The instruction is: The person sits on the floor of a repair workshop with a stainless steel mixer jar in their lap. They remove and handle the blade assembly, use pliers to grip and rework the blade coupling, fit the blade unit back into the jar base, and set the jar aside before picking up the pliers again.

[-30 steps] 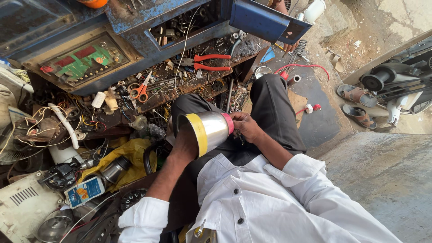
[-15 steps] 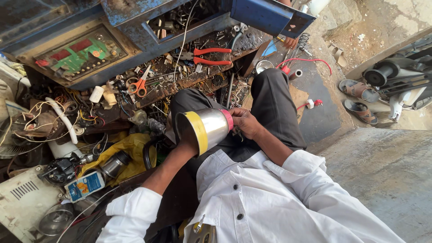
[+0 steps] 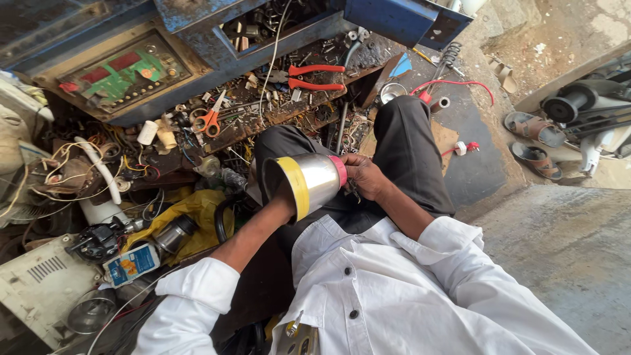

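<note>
While the person sits with legs folded among the clutter, both hands are busy with a steel jar (image 3: 314, 183) held over the lap, just above the dark trousers (image 3: 401, 151). The left hand (image 3: 284, 197) reaches into the jar's open mouth, so its fingers are hidden and I cannot tell how they are set. The right hand (image 3: 363, 176) cups the base end, its fingers curled around the red base ring. The step in hand looks like working on something inside the jar while it is steadied from the base. The next move likely calls for a firm hold at the base, so the jar does not turn or slip. The jar is shiny metal, tapered, lying on its side, with a yellow band around the rim. Red pliers (image 3: 315, 75) and orange scissors (image 3: 210, 120) lie well apart on the bench (image 3: 282, 112).
</note>
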